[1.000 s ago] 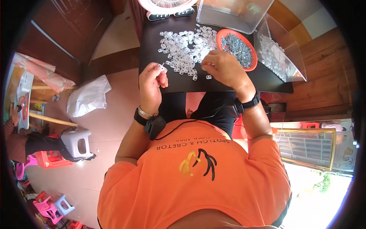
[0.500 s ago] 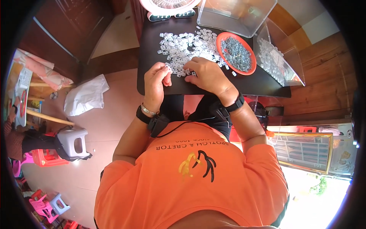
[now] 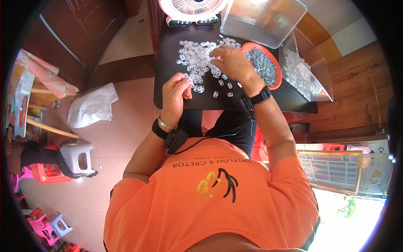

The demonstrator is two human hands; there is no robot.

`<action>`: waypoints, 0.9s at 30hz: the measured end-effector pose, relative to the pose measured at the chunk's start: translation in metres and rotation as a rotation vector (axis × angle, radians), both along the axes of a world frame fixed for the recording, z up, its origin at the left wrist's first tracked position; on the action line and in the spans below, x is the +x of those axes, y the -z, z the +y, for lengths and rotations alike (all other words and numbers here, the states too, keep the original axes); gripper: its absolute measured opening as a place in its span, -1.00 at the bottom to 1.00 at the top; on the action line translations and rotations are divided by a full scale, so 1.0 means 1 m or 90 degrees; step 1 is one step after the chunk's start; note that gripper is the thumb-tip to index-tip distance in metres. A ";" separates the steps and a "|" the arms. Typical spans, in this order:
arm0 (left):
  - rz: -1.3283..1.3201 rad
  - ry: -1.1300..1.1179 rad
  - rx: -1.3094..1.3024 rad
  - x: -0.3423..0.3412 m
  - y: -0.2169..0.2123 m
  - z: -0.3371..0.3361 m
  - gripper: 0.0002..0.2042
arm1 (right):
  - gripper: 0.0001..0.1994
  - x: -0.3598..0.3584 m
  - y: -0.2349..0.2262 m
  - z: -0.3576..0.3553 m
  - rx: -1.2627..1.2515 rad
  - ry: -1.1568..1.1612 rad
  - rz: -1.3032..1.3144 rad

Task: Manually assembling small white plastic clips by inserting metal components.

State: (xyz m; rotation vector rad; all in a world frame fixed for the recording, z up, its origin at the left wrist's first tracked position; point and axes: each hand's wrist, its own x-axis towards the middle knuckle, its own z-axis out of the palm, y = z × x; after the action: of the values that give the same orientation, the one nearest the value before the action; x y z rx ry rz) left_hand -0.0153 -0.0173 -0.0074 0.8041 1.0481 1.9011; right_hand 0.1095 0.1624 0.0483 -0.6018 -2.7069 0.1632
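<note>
A pile of small white plastic pieces (image 3: 195,56), each with two dark holes, lies spread on the dark table (image 3: 168,50). At the pile's near left, my left hand (image 3: 176,92) is closed, pinching one small white two-holed piece (image 3: 189,79) between thumb and fingers. My right hand (image 3: 236,65) reaches over the right part of the pile. Its bent fingers and thumb are apart, with the tips down among the pieces. Just right of it, an orange-red plate (image 3: 277,80) holds a heap of small silvery metal parts (image 3: 262,65), partly covered by my right hand.
A pink fan (image 3: 193,10) stands at the table's far edge. Beside it is a clear plastic box (image 3: 252,31); a second clear bin (image 3: 312,80) with whitish pieces stands at the right. A white bag (image 3: 94,107) lies on the floor, left. Farther left are a grey stool (image 3: 79,157) and a person's sleeve (image 3: 14,155).
My right hand has moved away from the near edge, farther over the pile. Several loose pieces near that edge now show. My left hand still pinches its piece. The view has shifted slightly.
</note>
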 end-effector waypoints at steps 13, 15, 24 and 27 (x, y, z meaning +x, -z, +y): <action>0.021 0.009 -0.003 -0.001 0.003 -0.001 -0.80 | -0.85 -0.033 0.019 0.024 0.054 0.025 -0.108; 0.013 0.007 -0.004 -0.002 0.004 -0.001 -0.80 | -0.86 -0.028 0.011 0.019 0.033 0.037 -0.091; -0.023 -0.003 0.017 -0.002 0.004 -0.001 -0.81 | -0.86 0.008 -0.012 -0.020 -0.337 0.030 0.162; -0.025 -0.002 0.008 0.001 -0.002 -0.004 -0.82 | -0.85 0.021 -0.007 -0.042 -0.589 0.029 0.258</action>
State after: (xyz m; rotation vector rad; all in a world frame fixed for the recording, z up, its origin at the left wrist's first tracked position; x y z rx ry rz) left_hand -0.0148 -0.0215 -0.0059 0.7693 1.0149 1.9202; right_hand 0.1300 0.1200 0.0557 -0.7513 -2.1036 1.3951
